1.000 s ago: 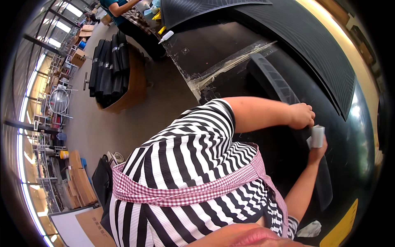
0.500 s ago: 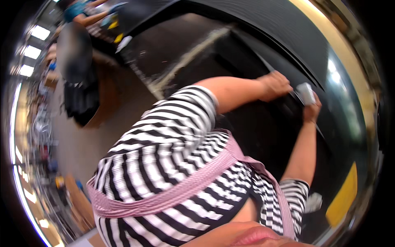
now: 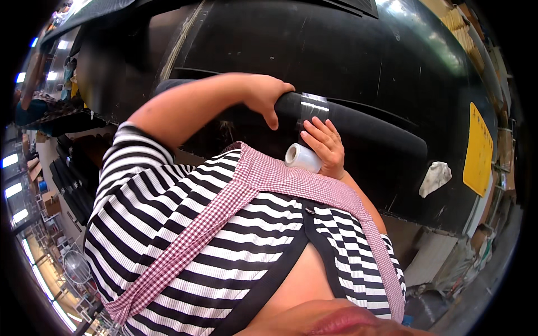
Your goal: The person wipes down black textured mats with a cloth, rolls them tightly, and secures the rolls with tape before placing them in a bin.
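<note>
A long black rolled-up sheet (image 3: 370, 123) lies across the black table before me, with a band of clear film (image 3: 314, 106) around it. My left hand (image 3: 263, 98) grips this roll left of the band, fingers over its top and thumb down its near side. Close to my chest, a small roll of clear film (image 3: 301, 158) rests against the palm side of my right hand (image 3: 328, 148). The right fingers stretch up toward the band's lower part; the right thumb is hidden.
A crumpled white cloth (image 3: 435, 179) and a yellow sheet (image 3: 477, 150) lie on the right part of the black table (image 3: 336, 47). Black ridged material (image 3: 347, 7) is at the far edge. Dark stacked pieces (image 3: 70, 182) stand at the left, beyond the table.
My view has turned. The black sheet roll now lies crosswise with film around it. My right hand and the film roll have come in close to my chest; my left hand holds the roll's top.
</note>
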Demonstrator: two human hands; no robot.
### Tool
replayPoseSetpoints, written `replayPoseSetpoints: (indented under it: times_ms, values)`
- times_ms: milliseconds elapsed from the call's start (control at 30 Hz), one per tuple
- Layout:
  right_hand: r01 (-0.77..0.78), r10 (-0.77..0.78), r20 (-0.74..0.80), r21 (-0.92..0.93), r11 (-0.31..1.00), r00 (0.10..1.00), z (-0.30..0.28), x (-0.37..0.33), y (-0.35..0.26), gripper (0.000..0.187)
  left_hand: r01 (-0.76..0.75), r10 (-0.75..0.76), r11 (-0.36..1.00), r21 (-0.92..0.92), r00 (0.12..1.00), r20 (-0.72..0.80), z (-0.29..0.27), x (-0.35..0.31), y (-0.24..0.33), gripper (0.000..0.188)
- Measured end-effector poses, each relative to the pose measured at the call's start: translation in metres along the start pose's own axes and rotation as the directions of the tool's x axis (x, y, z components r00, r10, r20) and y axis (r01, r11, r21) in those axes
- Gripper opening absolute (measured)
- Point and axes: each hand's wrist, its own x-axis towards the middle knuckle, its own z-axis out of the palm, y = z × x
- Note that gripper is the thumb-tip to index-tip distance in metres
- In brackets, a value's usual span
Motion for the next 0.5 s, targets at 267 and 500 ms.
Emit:
replayPoseSetpoints:
  times_ms: [267,500]
  values:
    - [0.079,-0.088,-0.159,-0.064,0.995,0.983,0.013,0.096,0.086,0.035,0.111,0.024,0.982,0.151,0.724,-0.69,-0.075,0.039,-0.062,0.042]
    - [-0.275,0.376,-0.031,0.626,0.73,0.926,-0.008,0.225,0.212,0.019,0.033,0.226,0.964,0.265,0.426,-0.876,0.041,0.047,-0.011,0.051]
